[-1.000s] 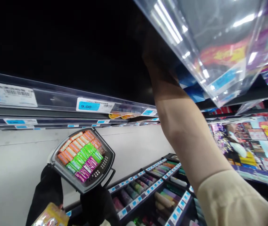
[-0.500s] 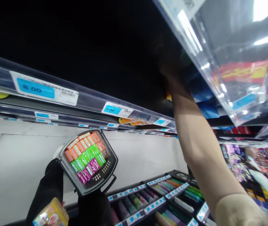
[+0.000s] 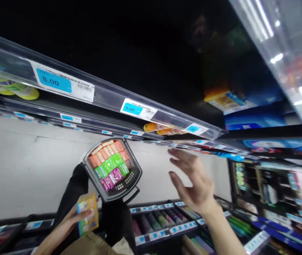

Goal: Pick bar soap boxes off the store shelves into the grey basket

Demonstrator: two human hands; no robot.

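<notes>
Shop shelves (image 3: 105, 94) with blue price tags run overhead. Low at the left, the left hand (image 3: 72, 219) grips a small yellow packet (image 3: 88, 219); just beyond it sits a grey basket (image 3: 113, 169) of coloured packs. Right hand (image 3: 193, 182) hovers spread open, holding nothing, above the pen racks (image 3: 164, 221).

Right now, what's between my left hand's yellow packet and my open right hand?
In the head view, the shopping basket of colourful packs sits between yellow packet and right hand.
</notes>
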